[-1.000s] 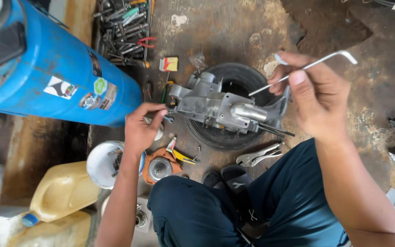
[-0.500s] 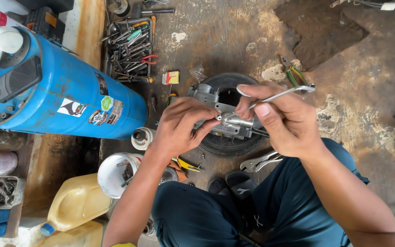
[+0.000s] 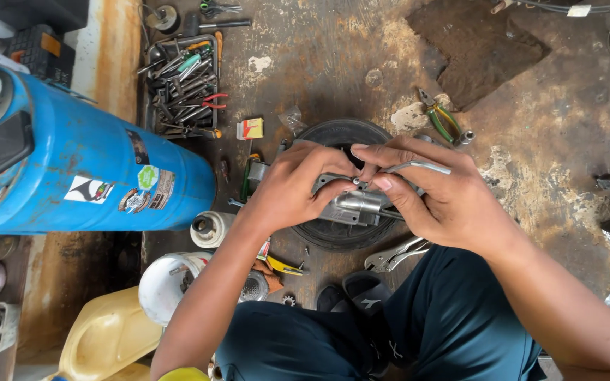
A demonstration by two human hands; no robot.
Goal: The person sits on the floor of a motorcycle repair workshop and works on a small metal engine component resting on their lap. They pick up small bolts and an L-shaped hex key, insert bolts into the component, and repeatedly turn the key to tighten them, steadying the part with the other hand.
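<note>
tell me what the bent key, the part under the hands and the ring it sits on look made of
Bent key: likely steel, bright and thin. Part: probably cast aluminium, dull silver-grey, with a shinier tube. Ring: looks like black rubber, matte, tyre-shaped.

The stained, rusty floor [image 3: 333,63] carries everything. Under the grip lies a small black tyre [image 3: 340,236]. Locking pliers [image 3: 397,255] lie just below it, green-handled pliers [image 3: 440,118] above and to the right. Up left sit a tray of tools [image 3: 181,85] and a blue drum [image 3: 86,169] on its side; a white bucket [image 3: 167,286] lies lower left.
</note>
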